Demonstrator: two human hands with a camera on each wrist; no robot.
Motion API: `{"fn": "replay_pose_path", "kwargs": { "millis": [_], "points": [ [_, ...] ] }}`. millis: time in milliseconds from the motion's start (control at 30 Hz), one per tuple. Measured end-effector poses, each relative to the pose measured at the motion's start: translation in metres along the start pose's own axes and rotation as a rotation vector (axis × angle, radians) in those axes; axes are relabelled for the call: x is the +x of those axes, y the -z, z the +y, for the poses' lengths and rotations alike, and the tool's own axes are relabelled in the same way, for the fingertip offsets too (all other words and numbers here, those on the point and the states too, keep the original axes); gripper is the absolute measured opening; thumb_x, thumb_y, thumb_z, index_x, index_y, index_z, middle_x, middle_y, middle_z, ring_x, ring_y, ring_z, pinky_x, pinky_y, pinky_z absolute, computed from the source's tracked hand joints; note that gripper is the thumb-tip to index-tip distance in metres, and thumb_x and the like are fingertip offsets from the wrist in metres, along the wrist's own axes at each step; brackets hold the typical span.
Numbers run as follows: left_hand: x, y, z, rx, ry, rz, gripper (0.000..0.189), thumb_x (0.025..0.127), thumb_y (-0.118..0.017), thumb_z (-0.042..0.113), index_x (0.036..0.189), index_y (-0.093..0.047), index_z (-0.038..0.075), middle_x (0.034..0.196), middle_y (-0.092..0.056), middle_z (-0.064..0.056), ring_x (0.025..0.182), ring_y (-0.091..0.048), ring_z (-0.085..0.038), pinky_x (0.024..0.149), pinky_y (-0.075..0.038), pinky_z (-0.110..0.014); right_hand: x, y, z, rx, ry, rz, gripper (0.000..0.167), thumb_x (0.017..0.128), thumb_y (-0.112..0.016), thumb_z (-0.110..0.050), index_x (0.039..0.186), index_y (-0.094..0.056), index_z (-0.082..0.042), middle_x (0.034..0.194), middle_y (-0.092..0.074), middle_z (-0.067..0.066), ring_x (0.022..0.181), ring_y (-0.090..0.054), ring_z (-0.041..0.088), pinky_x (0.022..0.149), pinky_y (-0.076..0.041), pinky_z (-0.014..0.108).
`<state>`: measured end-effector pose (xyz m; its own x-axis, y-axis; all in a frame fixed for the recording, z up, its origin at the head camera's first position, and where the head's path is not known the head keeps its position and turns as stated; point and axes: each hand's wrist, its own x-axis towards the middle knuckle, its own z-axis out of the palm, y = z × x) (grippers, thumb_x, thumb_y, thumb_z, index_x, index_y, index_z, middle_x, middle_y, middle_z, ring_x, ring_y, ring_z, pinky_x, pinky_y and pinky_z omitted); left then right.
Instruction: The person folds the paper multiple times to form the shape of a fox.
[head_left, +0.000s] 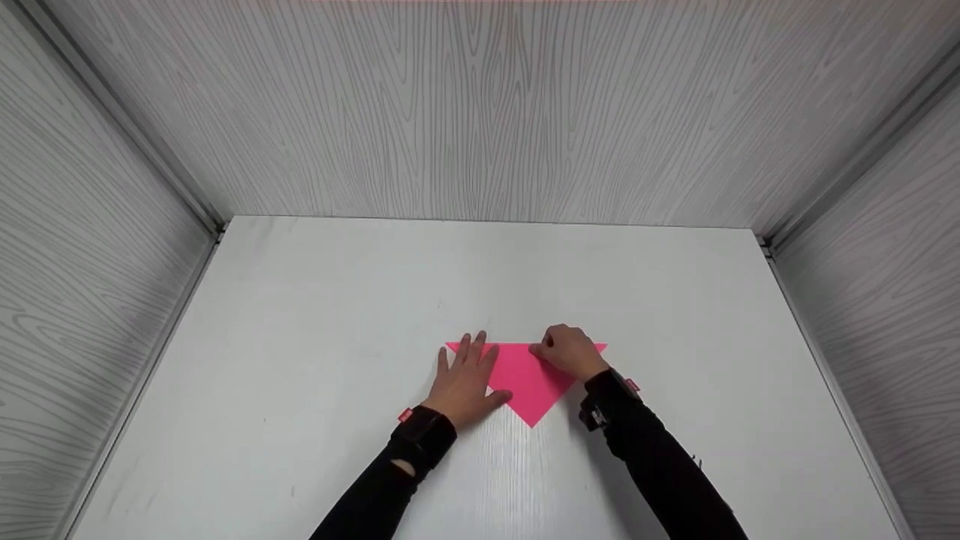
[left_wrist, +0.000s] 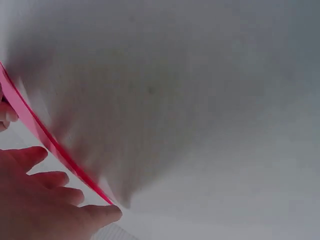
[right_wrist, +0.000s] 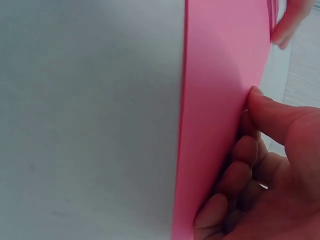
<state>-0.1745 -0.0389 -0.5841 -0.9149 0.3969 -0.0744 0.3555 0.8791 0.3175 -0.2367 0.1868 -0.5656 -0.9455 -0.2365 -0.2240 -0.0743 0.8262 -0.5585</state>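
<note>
A pink sheet of paper (head_left: 531, 386), folded into a triangle, lies on the white table with its long edge away from me and one corner towards me. My left hand (head_left: 463, 384) rests spread over the paper's left part, its thumb near the lower left edge. On the right part is my right hand (head_left: 574, 354), its fingers curled and its thumb tip touching the paper near the long edge. In the right wrist view, the curled fingers (right_wrist: 235, 177) press along the paper's edge. Layered paper edges (left_wrist: 55, 142) show in the left wrist view.
The white tabletop (head_left: 315, 315) spreads around the paper. Grey wood-grain panels rise at the back (head_left: 480, 112), on the left (head_left: 82, 247) and on the right (head_left: 885, 262). Both wrists wear black bands (head_left: 424, 437) over black sleeves.
</note>
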Motion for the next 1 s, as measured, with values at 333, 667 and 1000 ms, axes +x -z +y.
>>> {"fn": "replay_pose_path", "kwargs": {
  "millis": [333,667,1000],
  "points": [
    [0.000,-0.007,-0.003,-0.057,0.001,-0.009,0.086,0.095,-0.068,0.054,0.162,-0.035,0.011,0.170,-0.022,-0.015,0.157,-0.016,-0.038,0.121,-0.014,-0.068,-0.002,-0.002,0.008,-0.020,0.029,0.008,0.025,0.099,-0.069,-0.024,0.084,-0.063,-0.005,0.078,-0.058,0.002,0.073,-0.052,0.016,0.069,-0.043,0.031],
    [0.000,-0.004,-0.003,-0.040,0.000,-0.006,0.084,0.095,-0.069,0.053,0.161,-0.037,0.011,0.170,-0.023,-0.016,0.157,-0.017,-0.039,0.121,-0.014,-0.068,-0.014,0.004,0.008,-0.100,0.166,-0.048,0.016,0.093,-0.078,-0.017,0.093,-0.065,-0.007,0.085,-0.057,0.002,0.082,-0.053,0.019,0.076,-0.048,0.037],
    [-0.003,0.001,0.000,-0.057,-0.009,-0.011,0.084,0.095,-0.069,0.052,0.161,-0.038,0.010,0.169,-0.023,-0.017,0.156,-0.017,-0.040,0.120,-0.015,-0.068,-0.020,0.008,0.015,-0.205,0.205,0.024,0.038,0.084,-0.088,-0.027,0.110,-0.068,-0.006,0.107,-0.059,0.010,0.103,-0.056,0.030,0.087,-0.052,0.044]
  ]
}}
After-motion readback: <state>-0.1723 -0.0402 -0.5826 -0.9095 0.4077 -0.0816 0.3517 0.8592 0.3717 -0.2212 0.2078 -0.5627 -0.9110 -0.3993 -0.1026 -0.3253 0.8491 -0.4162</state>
